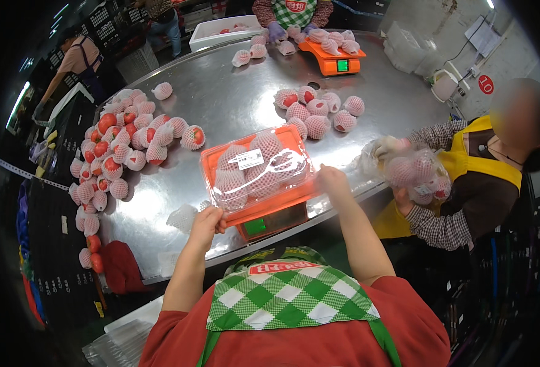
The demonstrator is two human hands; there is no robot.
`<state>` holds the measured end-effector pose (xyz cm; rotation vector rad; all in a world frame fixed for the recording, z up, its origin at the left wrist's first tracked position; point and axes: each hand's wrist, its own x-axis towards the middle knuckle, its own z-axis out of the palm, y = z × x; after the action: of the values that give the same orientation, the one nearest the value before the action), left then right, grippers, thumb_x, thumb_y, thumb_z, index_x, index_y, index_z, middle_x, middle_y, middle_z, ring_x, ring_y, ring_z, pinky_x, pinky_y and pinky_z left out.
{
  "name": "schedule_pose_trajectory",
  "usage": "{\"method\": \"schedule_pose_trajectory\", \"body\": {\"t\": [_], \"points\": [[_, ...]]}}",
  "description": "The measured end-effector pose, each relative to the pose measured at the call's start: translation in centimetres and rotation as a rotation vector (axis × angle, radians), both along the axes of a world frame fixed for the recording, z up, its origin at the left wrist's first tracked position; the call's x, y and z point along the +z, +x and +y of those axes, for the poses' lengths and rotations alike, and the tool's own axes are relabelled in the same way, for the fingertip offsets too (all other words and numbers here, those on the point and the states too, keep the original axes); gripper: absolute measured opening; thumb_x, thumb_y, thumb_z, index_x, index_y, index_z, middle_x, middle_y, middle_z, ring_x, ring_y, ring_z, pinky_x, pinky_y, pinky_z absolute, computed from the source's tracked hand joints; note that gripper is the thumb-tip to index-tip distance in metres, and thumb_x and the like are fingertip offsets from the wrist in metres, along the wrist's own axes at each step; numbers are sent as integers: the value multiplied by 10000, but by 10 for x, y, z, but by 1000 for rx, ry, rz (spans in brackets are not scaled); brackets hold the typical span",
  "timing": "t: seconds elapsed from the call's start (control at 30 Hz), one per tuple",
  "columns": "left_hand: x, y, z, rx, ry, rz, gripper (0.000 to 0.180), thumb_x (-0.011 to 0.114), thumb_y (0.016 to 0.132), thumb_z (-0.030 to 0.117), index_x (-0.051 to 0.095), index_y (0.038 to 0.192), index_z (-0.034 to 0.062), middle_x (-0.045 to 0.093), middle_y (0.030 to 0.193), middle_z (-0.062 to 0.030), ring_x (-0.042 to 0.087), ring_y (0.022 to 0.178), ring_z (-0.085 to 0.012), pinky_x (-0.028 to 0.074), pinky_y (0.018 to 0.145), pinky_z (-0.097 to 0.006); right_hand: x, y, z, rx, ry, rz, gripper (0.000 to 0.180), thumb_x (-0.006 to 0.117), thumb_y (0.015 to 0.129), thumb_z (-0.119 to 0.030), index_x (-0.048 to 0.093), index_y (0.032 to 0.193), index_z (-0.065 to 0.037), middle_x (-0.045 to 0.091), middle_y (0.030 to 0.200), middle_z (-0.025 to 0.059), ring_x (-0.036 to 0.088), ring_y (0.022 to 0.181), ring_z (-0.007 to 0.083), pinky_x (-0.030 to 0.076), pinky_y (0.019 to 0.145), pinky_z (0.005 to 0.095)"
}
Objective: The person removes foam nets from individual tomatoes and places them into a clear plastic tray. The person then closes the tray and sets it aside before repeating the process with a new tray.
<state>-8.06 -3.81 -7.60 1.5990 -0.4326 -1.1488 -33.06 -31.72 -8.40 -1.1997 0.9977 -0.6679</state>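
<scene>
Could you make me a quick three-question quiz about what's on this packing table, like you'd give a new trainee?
1. True or false: the clear plastic box of net-wrapped fruit sits on an orange scale.
2. Which of the person's hands is at the box's near left corner?
A. left hand
B. right hand
C. neither
3. Fill in: the biggest pile of loose wrapped fruit lies on the ______ side of the steel table.

Key:
1. True
2. A
3. left
</scene>
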Motion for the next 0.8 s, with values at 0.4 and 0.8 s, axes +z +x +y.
{"method": "schedule_pose_trajectory", "body": {"t": [0.4,0.8], "points": [[25,25,12,434,-56,-378,249,615,944,253,619,821,37,589,711,8,520,611,-73,424,583,-225,-177,-117,-188,34,-737,1775,324,527,902,-224,684,1096,-17,665,1113,181,626,1025,324,409,980,442],[18,1,-2,463,-160,-507,130,637,934,151,621,886,31,603,792,12,534,695,-62,450,643,-220,-170,-151,-214,-426,-213,697,231,579,924,-198,659,957,16,623,825,72,572,729,202,473,653,345]]}}
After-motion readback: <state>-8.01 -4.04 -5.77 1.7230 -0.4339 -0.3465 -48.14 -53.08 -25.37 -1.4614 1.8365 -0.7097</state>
